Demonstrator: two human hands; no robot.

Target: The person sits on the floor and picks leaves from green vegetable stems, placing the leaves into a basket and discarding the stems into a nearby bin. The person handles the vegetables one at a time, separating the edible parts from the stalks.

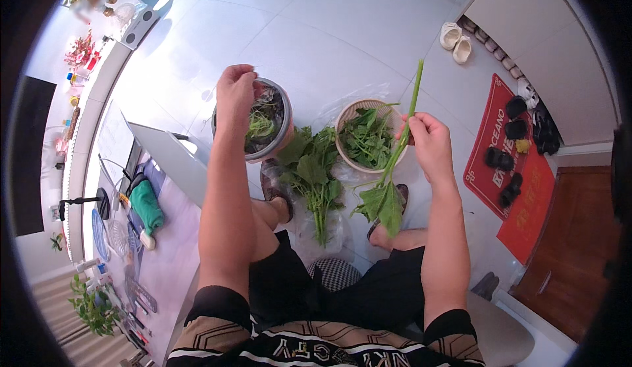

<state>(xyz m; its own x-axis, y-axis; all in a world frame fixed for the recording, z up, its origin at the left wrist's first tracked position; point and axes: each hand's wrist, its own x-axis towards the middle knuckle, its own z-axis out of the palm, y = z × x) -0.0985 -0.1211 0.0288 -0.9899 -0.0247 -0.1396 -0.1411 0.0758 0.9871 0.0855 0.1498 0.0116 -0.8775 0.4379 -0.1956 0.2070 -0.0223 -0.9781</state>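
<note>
My right hand (428, 132) grips a long green stem (412, 105) whose leaves (385, 204) hang below my fingers. Over the near-left rim of a waste bin (289, 125), my left hand (237, 93) has its fingertips pinched together; whether a thin strand is between them is too small to tell. Dark lining and green scraps (261, 124) show inside the bin. A pale perforated basket (340, 152) of picked leaves and stems (368, 137) stands just left of my right hand. Between bin and basket, a bunch of leafy stems (313, 179) lies on clear plastic (301, 241).
A table (173, 248) with a green pouch (146, 206) and small items runs along the left. Red doormats (486, 154) with dark slippers lie at right, near white shoes (455, 42) and a cabinet (533, 46). A checkered stool (335, 273) is between my legs.
</note>
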